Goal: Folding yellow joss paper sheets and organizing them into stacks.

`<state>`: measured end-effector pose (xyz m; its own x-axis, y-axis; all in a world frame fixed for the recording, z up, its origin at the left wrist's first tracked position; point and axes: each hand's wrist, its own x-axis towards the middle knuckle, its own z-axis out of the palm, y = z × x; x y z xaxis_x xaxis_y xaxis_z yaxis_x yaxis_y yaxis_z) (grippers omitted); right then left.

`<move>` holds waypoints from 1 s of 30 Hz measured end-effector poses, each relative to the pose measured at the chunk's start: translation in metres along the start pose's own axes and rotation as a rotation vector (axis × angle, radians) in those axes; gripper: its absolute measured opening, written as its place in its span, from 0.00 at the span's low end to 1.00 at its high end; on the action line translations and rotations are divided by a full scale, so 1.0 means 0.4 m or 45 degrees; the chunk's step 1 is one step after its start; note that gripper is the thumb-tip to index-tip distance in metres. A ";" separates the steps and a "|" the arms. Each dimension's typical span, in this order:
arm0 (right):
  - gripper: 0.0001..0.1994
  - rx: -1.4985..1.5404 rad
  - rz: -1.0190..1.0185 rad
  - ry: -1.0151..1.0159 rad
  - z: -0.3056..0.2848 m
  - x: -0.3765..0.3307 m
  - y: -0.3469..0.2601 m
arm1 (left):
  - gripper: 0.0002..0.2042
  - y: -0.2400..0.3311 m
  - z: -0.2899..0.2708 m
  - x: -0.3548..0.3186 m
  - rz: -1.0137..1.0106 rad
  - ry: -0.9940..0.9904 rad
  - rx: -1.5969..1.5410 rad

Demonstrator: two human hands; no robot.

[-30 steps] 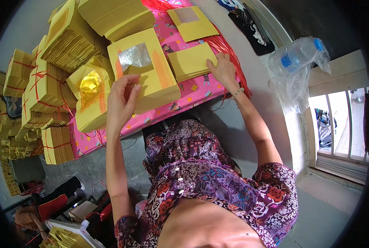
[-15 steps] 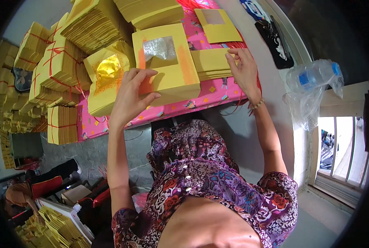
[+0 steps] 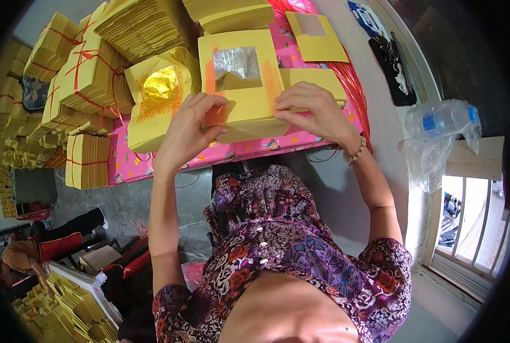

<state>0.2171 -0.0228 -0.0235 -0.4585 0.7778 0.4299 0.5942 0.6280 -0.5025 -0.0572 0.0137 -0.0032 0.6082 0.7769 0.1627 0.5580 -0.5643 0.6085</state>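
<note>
A thick stack of yellow paper sheets (image 3: 249, 103) lies in front of me. Its top sheet carries a silver foil square (image 3: 236, 66) with orange strips on both sides. My left hand (image 3: 189, 128) rests by the stack's near left corner, fingers over the top and thumb lower at the front, apart from each other. At the near right corner, my right hand (image 3: 318, 114) has thumb and forefinger close together on the paper edge. Left of the stack is a crumpled yellow sheet with gold foil (image 3: 160, 86). A lower pile of yellow paper (image 3: 315, 80) lies behind my right hand.
The table has a pink patterned cover (image 3: 266, 143). Bundles tied with red string (image 3: 95, 74) crowd the left side. A single yellow sheet (image 3: 318, 37) and red strands (image 3: 355, 86) lie at right. A plastic bottle (image 3: 443, 119) stands near a barred opening. Another person's arm (image 3: 23, 257) shows lower left.
My right hand has moved left from the lower pile to the near right corner of the middle stack. My left hand keeps about the same place on the stack.
</note>
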 end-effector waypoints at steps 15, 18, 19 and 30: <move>0.09 0.122 0.137 0.028 -0.003 0.025 0.003 | 0.21 -0.021 -0.011 -0.002 0.023 -0.066 -0.050; 0.05 0.132 0.212 -0.084 -0.012 0.029 0.002 | 0.21 -0.023 -0.013 -0.001 0.037 -0.072 -0.042; 0.05 0.148 0.215 -0.086 -0.012 0.030 0.003 | 0.21 -0.025 -0.013 -0.001 0.047 -0.067 -0.031; 0.10 0.213 0.183 -0.028 -0.009 0.040 0.018 | 0.20 -0.021 -0.013 0.000 0.035 -0.074 -0.047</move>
<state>0.2165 -0.0057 -0.0176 -0.3927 0.8587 0.3293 0.5370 0.5048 -0.6758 -0.0647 0.0200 -0.0043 0.6555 0.7431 0.1347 0.5202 -0.5737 0.6326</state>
